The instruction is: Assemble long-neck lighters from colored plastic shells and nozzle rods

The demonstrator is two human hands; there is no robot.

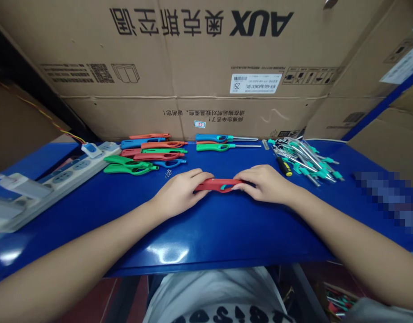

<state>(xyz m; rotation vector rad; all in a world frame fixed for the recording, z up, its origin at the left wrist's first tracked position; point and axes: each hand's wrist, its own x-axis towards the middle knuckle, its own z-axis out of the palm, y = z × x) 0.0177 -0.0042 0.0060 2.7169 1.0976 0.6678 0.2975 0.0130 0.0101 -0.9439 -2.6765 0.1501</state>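
Between both hands a red lighter handle [215, 184] with a teal trigger is held level over the blue table. My left hand [182, 192] pinches its left end between thumb and fingers. At the right end, my right hand [265, 184] closes on it, and the fingers hide that tip. Beyond my left hand lies a pile of orange, blue, red and green lighter handles [159, 156]. Farther back, lighters with metal tubes, one blue [211, 137] and one green [213, 147], lie side by side. A heap of metal tubes with teal parts [307, 157] is beyond my right hand.
A white power strip [63, 179] with plugs runs along the left. Small screws [168, 172] lie near the handles. A black and yellow screwdriver [284, 166] rests by the metal tubes. A large cardboard box [152, 80] walls off the back of the blue table [206, 237].
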